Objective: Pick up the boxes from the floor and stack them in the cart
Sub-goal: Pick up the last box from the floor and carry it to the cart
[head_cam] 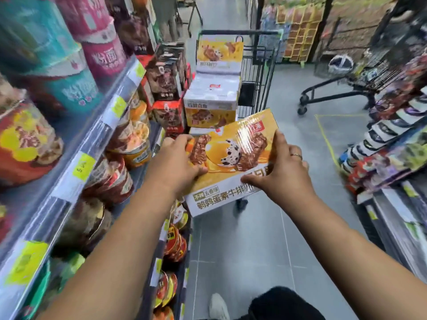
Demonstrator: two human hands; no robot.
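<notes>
— Cart of black wire [258, 65] ahead, yellow-and-white cardboard boxes [212, 100] stacked inside. Step?
— Carrying. Glossy yellow flat box [231, 153] tilted, airborne just before it; left hand [178, 162], right hand [284, 167] grip its ends, fingers curled. Next: level it, lower onto stack.

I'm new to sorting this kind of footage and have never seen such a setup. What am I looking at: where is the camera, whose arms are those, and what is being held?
There is no machine here. The single picture comes from a wide-angle camera worn on a person's head, looking forward and down, so the two bare arms are the wearer's own. The left hand and right hand grip a yellow box by its two ends, above the grey floor. Just ahead stands a wire cart holding a stack of similar boxes. Shelves of packaged food line the left side.
</notes>
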